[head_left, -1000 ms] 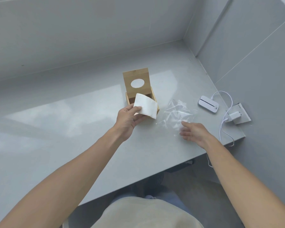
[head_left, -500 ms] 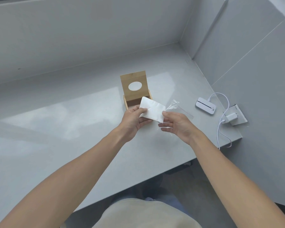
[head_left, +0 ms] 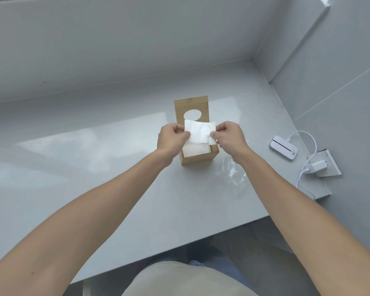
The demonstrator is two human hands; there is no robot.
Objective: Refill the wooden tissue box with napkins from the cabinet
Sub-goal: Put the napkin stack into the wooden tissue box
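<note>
One soft white napkin stack is pinched at both ends by the left hand and the right hand, just above one square wooden box with its holed lid raised. More white paper is seen inside it. One crumpled clear wrapper, one white device and one plugged charger are laid on the smooth grey counter.

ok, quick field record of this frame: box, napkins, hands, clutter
box: wooden tissue box on the counter, lid with oval hole stood upright
napkins: stack inside box; top napkin lifted above it
left hand: pinches napkin's left edge
right hand: pinches its right edge
clutter: clear plastic wrapper right of box; white device, charger, cable
</note>
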